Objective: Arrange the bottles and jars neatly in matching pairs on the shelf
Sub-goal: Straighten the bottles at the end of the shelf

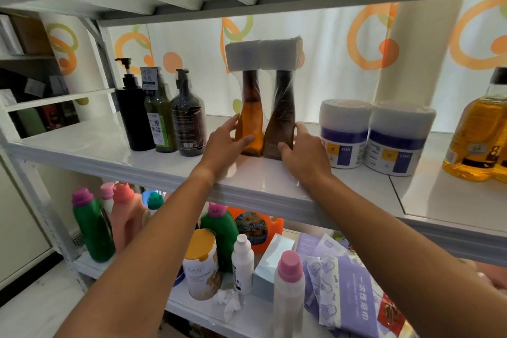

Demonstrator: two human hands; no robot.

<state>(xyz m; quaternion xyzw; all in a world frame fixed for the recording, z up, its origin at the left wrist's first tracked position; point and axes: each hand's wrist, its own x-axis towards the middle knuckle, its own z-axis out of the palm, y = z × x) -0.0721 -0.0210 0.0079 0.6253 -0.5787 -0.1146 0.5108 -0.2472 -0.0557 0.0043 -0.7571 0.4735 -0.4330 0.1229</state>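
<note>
Standing touching near the front edge of the shelf (247, 186) in the head view, the amber bottle (249, 123) is being gripped low by the left hand (226, 143), the brown bottle (281, 118) by the right hand (301, 152); tall and film-wrapped, they are probably handling slick and tippy, favouring wide-base holds.

Backlight dims the foreground (edges bend)

Two tall bottles (282, 112) stand touching on the shelf (82, 143) — pump bottles (134, 118) left, jars (345, 134) right.

Amber btl (251, 118), brown btl (282, 112), white/purple jars (343, 133).
</note>
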